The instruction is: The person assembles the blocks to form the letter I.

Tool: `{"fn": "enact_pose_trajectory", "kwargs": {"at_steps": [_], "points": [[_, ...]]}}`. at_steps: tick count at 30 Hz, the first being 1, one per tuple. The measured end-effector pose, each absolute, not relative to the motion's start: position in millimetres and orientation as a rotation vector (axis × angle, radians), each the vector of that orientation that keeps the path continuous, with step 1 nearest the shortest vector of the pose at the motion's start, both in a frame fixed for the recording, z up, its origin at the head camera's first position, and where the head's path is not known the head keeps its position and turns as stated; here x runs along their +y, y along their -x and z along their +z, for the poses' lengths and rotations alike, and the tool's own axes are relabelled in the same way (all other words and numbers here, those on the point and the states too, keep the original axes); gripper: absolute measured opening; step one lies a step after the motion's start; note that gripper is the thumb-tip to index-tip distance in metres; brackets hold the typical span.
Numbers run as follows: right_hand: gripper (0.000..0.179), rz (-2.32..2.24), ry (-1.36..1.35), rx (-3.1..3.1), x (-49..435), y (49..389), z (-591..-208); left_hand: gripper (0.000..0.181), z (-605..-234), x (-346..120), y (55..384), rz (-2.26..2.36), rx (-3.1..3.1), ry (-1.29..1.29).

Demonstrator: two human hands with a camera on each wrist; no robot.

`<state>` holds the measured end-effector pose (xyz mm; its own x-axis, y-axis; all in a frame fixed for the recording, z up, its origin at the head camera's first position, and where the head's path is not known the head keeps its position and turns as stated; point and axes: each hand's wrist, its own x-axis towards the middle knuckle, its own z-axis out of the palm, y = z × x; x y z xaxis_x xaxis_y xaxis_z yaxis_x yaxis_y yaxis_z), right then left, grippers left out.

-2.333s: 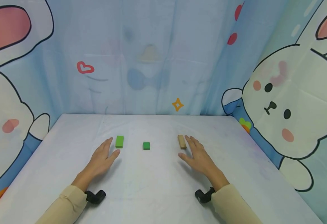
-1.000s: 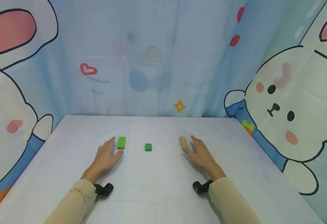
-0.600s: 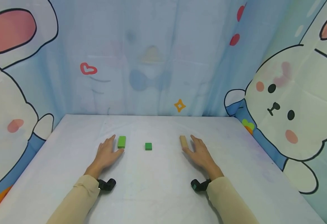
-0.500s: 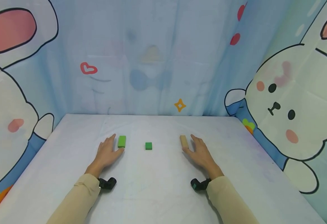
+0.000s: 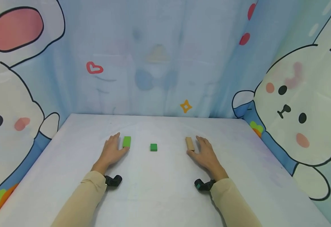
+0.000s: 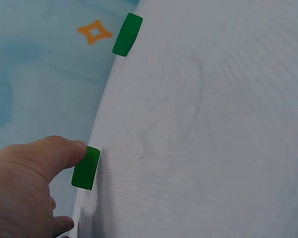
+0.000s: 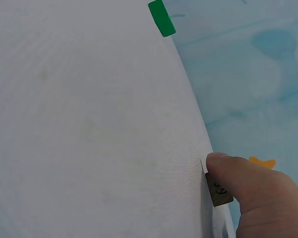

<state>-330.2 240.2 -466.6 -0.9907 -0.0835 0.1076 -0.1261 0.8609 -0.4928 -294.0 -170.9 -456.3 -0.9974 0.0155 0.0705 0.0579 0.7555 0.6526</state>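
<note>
A light green block (image 5: 127,141) lies on the white table, left of centre. My left hand (image 5: 111,154) is beside it, fingers extended along its left and the thumb at its near end; in the left wrist view the thumb (image 6: 59,152) overlaps a top corner of that block (image 6: 86,169). To the right, a pale wooden block (image 5: 190,143) lies slightly slanted. My right hand (image 5: 207,157) has its thumb at that block's near end, its fingers stretched out to the right with a gap. Dark marks show on the wooden block's end (image 7: 220,191) in the right wrist view.
A small dark green block (image 5: 153,147) sits between the two hands. A white cloth covers the table (image 5: 159,189). Behind it hangs a blue curtain (image 5: 159,88) printed with rabbits. Black wrist cameras (image 5: 113,181) are strapped at both cuffs.
The left thumb has come forward onto the light green block's near end, and the right thumb has closed in on the wooden block's. The head view has shifted slightly; the blocks stay put.
</note>
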Motion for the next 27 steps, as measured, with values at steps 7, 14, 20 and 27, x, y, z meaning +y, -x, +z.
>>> {"fn": "enact_pose_trajectory", "kwargs": {"at_steps": [7,14,20,27], "points": [[0.090,0.782,-0.189,-2.950,241,335,-467,0.084,-455,-171,298,-1.060,-2.901,0.054],[0.088,0.763,-0.198,-2.984,240,339,-464,0.083,-454,-169,298,-1.009,-2.928,0.064],[0.085,0.730,-0.203,-3.009,239,341,-464,0.085,-454,-167,299,-0.958,-2.958,0.065],[0.084,0.714,-0.195,-3.039,236,341,-461,0.085,-453,-166,302,-0.902,-2.977,0.067]]}}
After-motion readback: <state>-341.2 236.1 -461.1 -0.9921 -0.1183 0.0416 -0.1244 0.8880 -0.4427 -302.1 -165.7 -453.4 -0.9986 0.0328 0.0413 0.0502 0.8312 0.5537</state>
